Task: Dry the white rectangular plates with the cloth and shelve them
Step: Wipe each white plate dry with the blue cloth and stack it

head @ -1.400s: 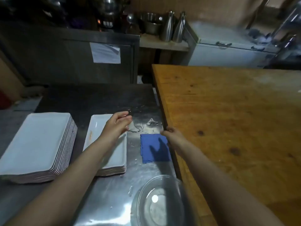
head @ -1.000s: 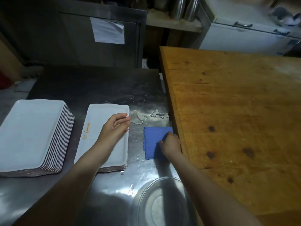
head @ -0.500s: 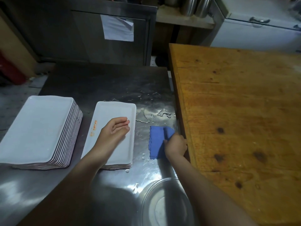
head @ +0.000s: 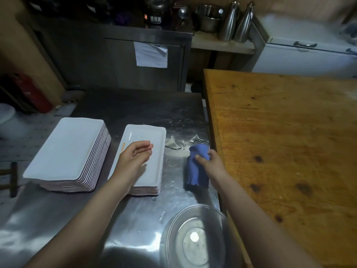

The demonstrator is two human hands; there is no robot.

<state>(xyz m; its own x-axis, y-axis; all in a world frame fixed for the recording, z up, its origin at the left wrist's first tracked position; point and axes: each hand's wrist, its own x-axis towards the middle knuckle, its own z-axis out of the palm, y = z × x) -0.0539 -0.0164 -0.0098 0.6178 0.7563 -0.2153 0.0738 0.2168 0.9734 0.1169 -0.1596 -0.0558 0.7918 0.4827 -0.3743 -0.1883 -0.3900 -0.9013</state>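
Note:
Two stacks of white rectangular plates stand on the steel counter (head: 123, 219): a tall stack (head: 67, 151) at the left and a short stack (head: 152, 140) beside it. My left hand (head: 135, 155) hovers over the short stack with its fingers loosely bent, holding nothing. To the right, my right hand (head: 210, 163) grips the blue cloth (head: 195, 171), which is bunched up and lifted, its lower end hanging close to the counter.
Water puddles (head: 173, 145) lie on the counter behind the cloth. A clear glass bowl (head: 195, 236) sits at the near edge. A wooden table (head: 289, 142) borders the counter on the right. Metal jugs (head: 237, 22) and a pot stand on a far shelf.
My right hand has gathered the flat blue cloth into a bunch and lifted it off the counter. My left hand stays over the short stack.

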